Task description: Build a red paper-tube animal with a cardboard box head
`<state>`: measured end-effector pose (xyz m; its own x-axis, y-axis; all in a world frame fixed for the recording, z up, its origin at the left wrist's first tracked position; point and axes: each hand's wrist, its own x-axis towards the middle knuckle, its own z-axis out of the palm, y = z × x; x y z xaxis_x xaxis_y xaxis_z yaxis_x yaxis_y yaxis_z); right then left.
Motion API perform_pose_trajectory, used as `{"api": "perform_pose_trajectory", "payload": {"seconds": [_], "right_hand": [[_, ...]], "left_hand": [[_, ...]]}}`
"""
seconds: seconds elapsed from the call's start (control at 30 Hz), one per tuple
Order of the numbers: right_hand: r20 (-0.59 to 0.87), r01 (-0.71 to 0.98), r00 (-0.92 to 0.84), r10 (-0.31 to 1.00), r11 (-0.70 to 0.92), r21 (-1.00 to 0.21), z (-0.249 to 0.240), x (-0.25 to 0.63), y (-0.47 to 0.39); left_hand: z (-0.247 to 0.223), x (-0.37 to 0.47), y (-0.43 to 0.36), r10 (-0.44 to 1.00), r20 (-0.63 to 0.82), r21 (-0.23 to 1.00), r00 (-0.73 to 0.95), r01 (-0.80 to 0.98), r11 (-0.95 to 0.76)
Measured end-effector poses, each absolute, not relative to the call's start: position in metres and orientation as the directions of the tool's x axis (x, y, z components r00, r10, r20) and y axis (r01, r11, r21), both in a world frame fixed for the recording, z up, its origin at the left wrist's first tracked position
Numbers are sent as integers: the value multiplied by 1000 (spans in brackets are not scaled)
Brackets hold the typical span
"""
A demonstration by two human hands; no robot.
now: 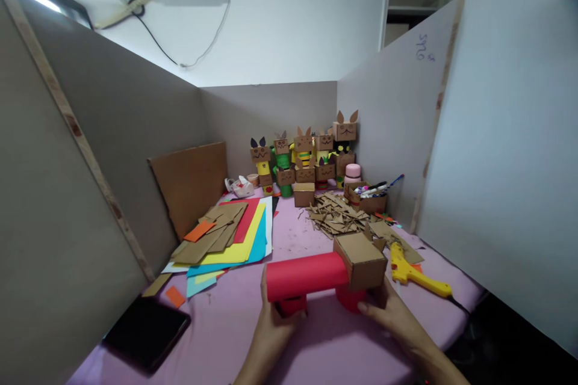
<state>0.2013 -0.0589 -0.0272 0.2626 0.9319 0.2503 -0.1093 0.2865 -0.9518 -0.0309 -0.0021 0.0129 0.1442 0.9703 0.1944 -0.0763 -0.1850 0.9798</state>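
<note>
Between my hands is a cardboard animal figure (pixel 307 274) with a red tube body lying sideways, short red legs beneath and a brown box head (pixel 361 258) at the right end. My left hand (pixel 280 313) is closed around the left end, near the rear red leg (pixel 292 305). At the head end, my right hand (pixel 383 307) grips by the front red leg (pixel 350 299), its thumb against the leg's lower part. Some of the fingers on both hands are hidden behind the figure. To the right of the head lies a yellow glue gun (pixel 419 277).
Coloured paper sheets (pixel 253 234) and cardboard pieces (pixel 217 234) lie at left, above a black tablet-like object (pixel 147 332). Cardboard scraps (pixel 336 215) are heaped centre-right, beside a box of pens (pixel 368 197). Several finished animal figures (pixel 304 150) stand at the back between grey partitions (pixel 388 114).
</note>
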Motion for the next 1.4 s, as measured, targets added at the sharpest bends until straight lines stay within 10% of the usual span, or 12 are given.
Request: {"api": "perform_pose_trajectory", "payload": {"seconds": [0.77,1.4], "right_hand": [[198,-123,307,931,245,-962,-8,228,-43],[-183,-665,548,816,292,-687,-16,231,-42]], "left_hand": [[17,-45,-16,948,191,982,255,-49,-185],[8,-70,5,857,23,975,515,-203,96]]}}
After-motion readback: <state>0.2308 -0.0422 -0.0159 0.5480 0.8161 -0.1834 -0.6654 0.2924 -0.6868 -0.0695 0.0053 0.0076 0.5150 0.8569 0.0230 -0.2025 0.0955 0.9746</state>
